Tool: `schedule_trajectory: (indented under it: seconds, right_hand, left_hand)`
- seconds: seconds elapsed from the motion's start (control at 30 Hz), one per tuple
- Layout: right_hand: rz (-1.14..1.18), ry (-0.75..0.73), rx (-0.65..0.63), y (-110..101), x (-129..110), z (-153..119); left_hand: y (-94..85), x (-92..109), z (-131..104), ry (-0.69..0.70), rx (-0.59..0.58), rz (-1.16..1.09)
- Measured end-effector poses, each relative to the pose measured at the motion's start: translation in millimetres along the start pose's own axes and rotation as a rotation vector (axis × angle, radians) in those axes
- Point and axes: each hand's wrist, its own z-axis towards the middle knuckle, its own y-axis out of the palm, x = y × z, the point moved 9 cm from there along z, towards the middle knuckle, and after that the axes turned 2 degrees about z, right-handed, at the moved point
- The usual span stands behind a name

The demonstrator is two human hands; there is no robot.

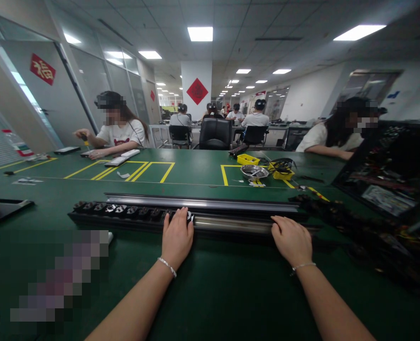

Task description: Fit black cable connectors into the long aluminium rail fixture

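A long black strip [124, 219] with a row of black sockets on its left part lies across the green table [217, 293]. Its right part is a bare metallic channel. My left hand [178, 237] rests over the strip near the end of the socket row, fingers bent round its edge. Further right, my right hand [293, 240] has its fingertips on the strip's channel part, with the fingers close together. Just behind lies a second long rail [202, 203] with a shiny surface, parallel to the first.
Yellow bins [248, 159] and a metal bowl [254, 171] stand beyond the rails. Dark parts [369, 241] are heaped at the right beside a large black case [390, 166]. A pixelated object [67, 274] lies front left. People sit at the table's far left and far right.
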Motion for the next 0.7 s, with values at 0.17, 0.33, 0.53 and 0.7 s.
schedule_trajectory:
  seconds: [0.17, 0.33, 0.53, 0.7]
  right_hand:
    - [-0.003, -0.012, 0.008, 0.0, -1.0, 0.5]
    - [0.009, -0.015, 0.023, 0.1, -0.3, 0.1]
    - [0.019, 0.002, 0.01, 0.0, 0.4, -0.5]
    - [0.024, 0.01, -0.004, -0.1, 0.4, -0.4]
  left_hand:
    - [2.4, 2.7, -1.8, 0.035, 0.026, -0.004]
    - [6.3, 4.2, -1.9, 0.037, -0.008, -0.05]
    - [4.5, 9.6, -1.9, 0.066, -0.041, -0.055]
    - [3.9, 10.8, -1.8, 0.058, -0.06, -0.059]
